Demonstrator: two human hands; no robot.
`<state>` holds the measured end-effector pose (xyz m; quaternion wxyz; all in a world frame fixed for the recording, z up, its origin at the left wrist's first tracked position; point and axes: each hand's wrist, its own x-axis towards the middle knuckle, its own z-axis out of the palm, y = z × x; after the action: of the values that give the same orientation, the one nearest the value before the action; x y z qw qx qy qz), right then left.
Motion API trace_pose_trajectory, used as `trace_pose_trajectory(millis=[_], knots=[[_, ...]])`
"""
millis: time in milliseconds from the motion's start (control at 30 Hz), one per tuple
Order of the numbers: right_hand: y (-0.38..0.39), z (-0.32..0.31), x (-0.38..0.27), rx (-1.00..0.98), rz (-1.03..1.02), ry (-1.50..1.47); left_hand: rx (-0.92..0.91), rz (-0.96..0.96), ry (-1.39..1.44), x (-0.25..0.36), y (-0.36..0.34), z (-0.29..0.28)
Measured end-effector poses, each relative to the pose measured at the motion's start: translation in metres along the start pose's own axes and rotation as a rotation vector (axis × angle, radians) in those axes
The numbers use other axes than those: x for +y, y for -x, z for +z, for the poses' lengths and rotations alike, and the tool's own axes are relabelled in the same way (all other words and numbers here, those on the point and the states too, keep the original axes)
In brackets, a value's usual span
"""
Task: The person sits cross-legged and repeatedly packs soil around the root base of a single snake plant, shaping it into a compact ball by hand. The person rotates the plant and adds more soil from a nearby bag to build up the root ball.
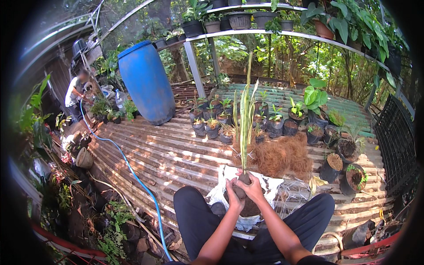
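A tall snake plant (244, 141) with long, upright green leaves stands between my hands. Its base sits in a dark ball of soil (240, 191). My left hand (234, 198) curls around the ball's left side, while my right hand (251, 186) cups it from the right, fingers near the stem. Directly beneath, an opened white sack (214, 194) holds loose dark soil (251, 209) between my bent legs. Just beyond the sack lies a heap of brown coconut fibre (282, 155). Behind the leaves, another bundle with fibre around its base is partly hidden.
Several potted plants (274, 126) in black bags line the corrugated sheet floor (154, 161). A blue barrel (145, 84) stands at the far left. Left of me runs a blue hose (141, 182), toward another person (75, 92). Overhead, pots sit on a shelf (265, 32).
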<state>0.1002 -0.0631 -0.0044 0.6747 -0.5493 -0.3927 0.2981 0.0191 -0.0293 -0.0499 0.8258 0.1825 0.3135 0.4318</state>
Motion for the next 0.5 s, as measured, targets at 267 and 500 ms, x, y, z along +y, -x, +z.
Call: trace_pose_trajectory(millis=[267, 500], knots=[[0.002, 0.005, 0.032, -0.078, 0.210, 0.135, 0.000, -0.072, 0.090, 0.000, 0.007, -0.003], [0.003, 0.002, 0.018, 0.028, 0.184, 0.119, 0.118, -0.098, 0.130, 0.005, 0.011, 0.008]])
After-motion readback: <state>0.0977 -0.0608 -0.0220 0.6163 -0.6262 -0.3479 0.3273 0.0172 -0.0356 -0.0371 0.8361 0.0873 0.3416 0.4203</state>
